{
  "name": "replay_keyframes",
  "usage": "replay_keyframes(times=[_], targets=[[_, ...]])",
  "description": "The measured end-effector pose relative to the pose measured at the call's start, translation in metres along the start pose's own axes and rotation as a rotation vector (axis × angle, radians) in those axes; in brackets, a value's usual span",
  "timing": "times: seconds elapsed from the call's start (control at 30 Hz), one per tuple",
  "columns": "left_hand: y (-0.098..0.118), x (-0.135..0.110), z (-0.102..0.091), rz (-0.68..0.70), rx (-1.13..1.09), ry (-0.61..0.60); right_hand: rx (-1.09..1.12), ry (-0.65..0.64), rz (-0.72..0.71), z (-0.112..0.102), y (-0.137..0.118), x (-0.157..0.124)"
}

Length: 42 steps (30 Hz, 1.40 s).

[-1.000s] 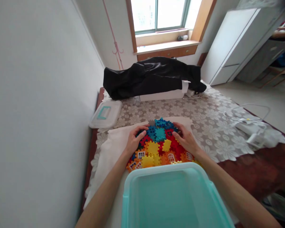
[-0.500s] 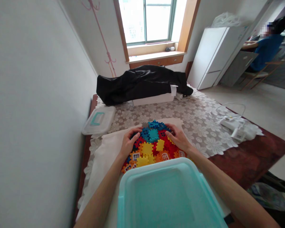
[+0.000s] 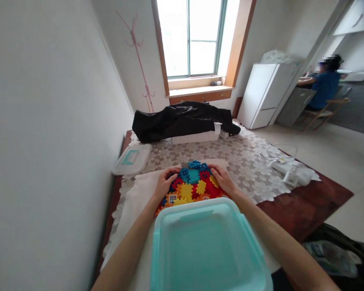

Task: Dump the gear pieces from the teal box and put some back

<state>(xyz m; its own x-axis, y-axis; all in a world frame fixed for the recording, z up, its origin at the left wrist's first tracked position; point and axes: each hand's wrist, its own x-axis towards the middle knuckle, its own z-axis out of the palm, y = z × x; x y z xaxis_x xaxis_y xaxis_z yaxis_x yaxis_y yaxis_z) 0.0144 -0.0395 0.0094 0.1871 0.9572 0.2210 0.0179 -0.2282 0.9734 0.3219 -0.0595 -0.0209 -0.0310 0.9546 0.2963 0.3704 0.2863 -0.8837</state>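
A pile of interlocking plastic building tiles [image 3: 186, 190] in red, yellow, orange and blue lies on a white cloth; some tiles have window shapes. My left hand [image 3: 166, 182] rests against the left side of the pile, its fingers curved and thumb apart. On the opposite side, my right hand [image 3: 222, 178] touches the tiles with fingers spread around the edge. Neither hand grips a single tile. Between my forearms stands a turquoise plastic bin [image 3: 208, 246], which hides the near edge of the pile.
A clear lid [image 3: 134, 159] with a turquoise handle lies at the table's left. Black fabric [image 3: 185, 120] covers a white box at the back. White cables and a plastic-wrapped item [image 3: 294, 173] lie at the right. Beyond the fridge [image 3: 259, 95], a person [image 3: 323, 87] in blue sits.
The view has tilted upward and shifted slightly, so the room appears lower. Both hands stay at the sides of the tile pile, with little visible movement.
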Motion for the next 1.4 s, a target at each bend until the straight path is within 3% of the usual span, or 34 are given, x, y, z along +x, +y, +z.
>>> replay_keyframes(times=[0.27, 0.37, 0.6, 1.1, 1.4], targets=[[-0.004, 0.004, 0.000, 0.001, 0.029, 0.005, 0.057, 0.035, 0.028, 0.002, 0.007, -0.003], [-0.008, 0.006, 0.000, -0.006, 0.025, -0.001, 0.107, -0.017, 0.015, -0.001, 0.008, -0.004], [-0.011, 0.005, 0.000, -0.049, -0.015, 0.055, 0.057, -0.035, 0.083, -0.009, 0.007, -0.008], [-0.004, 0.005, 0.003, -0.134, 0.043, 0.101, -0.001, -0.112, 0.039, -0.016, 0.011, -0.006], [-0.001, 0.007, 0.005, -0.055, 0.123, 0.063, -0.021, -0.080, 0.023, -0.016, 0.005, -0.003]])
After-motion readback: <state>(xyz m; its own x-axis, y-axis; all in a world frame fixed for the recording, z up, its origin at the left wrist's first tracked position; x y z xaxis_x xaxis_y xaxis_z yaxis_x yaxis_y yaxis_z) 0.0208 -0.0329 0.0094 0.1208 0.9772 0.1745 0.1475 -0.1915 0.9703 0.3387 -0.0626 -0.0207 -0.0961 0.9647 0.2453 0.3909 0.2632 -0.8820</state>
